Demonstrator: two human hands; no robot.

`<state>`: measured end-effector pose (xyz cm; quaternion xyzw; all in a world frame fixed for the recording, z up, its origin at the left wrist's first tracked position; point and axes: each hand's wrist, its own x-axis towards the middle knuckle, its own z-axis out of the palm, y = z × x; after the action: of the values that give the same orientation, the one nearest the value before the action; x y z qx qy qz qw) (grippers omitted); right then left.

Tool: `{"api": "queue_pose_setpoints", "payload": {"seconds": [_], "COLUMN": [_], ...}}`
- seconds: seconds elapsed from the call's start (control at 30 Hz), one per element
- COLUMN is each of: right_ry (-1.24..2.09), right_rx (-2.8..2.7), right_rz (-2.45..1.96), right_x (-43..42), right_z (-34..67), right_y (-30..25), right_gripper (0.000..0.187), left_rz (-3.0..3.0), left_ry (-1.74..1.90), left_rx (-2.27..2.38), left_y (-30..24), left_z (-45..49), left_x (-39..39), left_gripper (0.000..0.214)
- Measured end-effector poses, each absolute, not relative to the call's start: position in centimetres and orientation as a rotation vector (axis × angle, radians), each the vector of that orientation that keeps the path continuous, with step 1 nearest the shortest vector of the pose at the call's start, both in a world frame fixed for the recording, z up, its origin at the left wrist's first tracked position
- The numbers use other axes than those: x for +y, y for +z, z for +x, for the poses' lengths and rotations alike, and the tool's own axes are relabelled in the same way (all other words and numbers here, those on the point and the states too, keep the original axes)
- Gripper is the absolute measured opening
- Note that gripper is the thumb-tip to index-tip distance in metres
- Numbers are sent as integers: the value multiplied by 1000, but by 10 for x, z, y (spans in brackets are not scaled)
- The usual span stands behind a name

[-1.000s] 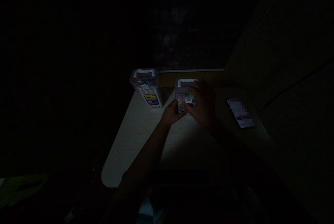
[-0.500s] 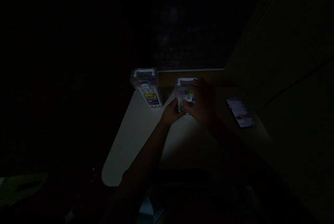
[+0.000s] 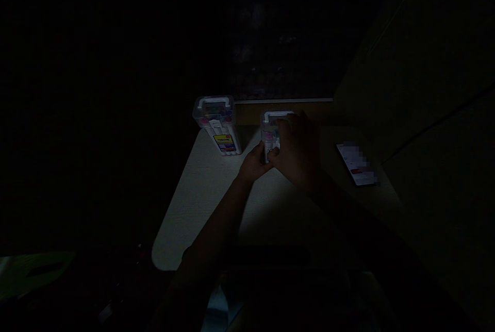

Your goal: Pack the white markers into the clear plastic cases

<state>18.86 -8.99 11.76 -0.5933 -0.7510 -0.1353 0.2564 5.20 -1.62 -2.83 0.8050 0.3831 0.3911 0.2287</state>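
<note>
The scene is very dark. A clear plastic case (image 3: 270,128) with a white handle stands upright on a pale desk (image 3: 201,198). My left hand (image 3: 253,164) grips its lower left side with fingers curled. My right hand (image 3: 297,149) covers the front and right side of the case, fingers closed against it. Coloured items show faintly inside the case.
A second clear case (image 3: 217,123) with a white handle and a yellow label stands to the left, near the desk's far edge. A phone (image 3: 356,164) with a lit screen lies on the right. Dark walls surround the desk.
My right hand has slid further over the front of the case, hiding more of it. The left hand has kept its grip.
</note>
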Motion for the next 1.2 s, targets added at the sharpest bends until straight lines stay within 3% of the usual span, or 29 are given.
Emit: {"api": "queue_pose_setpoints", "payload": {"seconds": [0.33, 0.47, 0.6, 1.0, 1.2], "right_ry": [-516, -464, -363, -515, -374], "right_rx": [-2297, -2335, -2331, -2218, -2155], "right_rz": [-1645, -1574, -1562, -1494, -1494], "right_x": [-89, -86, -84, -80, -83], "right_z": [191, 202, 211, 214, 211], "right_y": [135, 134, 131, 119, 116], "right_gripper": [38, 42, 42, 35, 38], "left_rz": [2182, 2173, 2153, 2128, 2158], "left_ry": [1043, 1068, 1068, 1088, 1068], "left_rx": [1101, 1102, 1093, 1083, 1097], "left_y": [-18, -18, -20, -21, -18], "left_z": [54, 55, 55, 56, 56], "left_x": [-23, -22, -22, -21, -23], "left_gripper": [67, 74, 75, 73, 71]}}
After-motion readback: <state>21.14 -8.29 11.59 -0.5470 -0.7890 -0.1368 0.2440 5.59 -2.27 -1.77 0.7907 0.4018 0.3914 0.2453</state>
